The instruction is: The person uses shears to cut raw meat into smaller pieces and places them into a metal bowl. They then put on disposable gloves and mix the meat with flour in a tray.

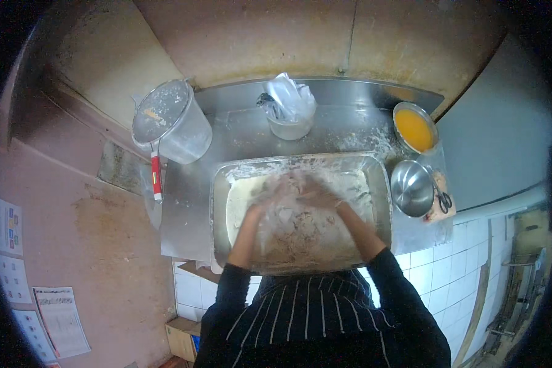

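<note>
Both my hands are over the deep metal tray point(384, 193), blurred by motion. White flour point(244, 202) lies along the tray's left side and at its far right. My left hand point(270, 191) and my right hand point(318, 193) are close together above the middle of the tray. Between and below them are lumpy, flour-coated pieces point(306, 223), too smeared to name. Airborne flour hazes this area, and the blur hides my fingers and anything in them.
A fine-mesh sieve point(161, 110) with a red handle rests on a tall translucent bucket point(188, 138), back left. Behind the tray, a tub point(290, 129) holds plastic bags point(290, 96). At right are a bowl of orange-yellow liquid point(414, 130), a steel bowl point(411, 188) and black-handled scissors point(444, 200).
</note>
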Available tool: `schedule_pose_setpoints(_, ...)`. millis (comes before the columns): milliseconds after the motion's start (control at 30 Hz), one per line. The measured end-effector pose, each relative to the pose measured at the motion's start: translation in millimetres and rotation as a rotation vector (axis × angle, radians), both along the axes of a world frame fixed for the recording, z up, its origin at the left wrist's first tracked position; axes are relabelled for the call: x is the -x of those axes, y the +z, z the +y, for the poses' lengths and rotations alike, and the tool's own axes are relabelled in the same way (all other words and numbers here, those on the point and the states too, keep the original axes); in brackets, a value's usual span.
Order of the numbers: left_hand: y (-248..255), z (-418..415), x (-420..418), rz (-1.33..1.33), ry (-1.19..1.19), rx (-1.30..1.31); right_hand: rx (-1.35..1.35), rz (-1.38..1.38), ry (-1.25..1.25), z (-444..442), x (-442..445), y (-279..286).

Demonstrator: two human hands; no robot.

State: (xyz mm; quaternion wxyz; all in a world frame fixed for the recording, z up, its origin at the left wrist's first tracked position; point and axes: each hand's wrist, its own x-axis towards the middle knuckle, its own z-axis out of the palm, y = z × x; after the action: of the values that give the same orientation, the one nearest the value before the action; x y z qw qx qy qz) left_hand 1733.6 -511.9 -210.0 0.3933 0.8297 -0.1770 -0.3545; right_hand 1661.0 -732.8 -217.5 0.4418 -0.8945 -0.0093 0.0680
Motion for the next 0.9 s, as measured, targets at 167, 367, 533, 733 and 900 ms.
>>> schedule_pose_setpoints(167,32.9,-18.1,15.5,0.095,0.024,0.249,-0.107,-0.060,0.001,31.1,-19.9,-19.2)
schedule_pose_setpoints(367,68.3,-11.4,18.9,0.646,0.107,0.538,0.204,-0.083,-0.025,23.6,12.2,119.7)
schedule_pose_setpoints(533,142.2,7.3,38.3,0.147,-0.127,0.252,0.348,-0.080,0.328,11.6,38.7,111.6)
schedule_pose_setpoints(733,135.1,35.5,42.5,-0.226,-0.453,-0.230,0.107,0.018,0.378,-30.0,75.9,145.2)
schedule_pose_setpoints(900,-37.9,21.5,47.1,-0.495,-0.373,-0.224,0.132,0.113,0.159,-16.0,81.6,52.5)
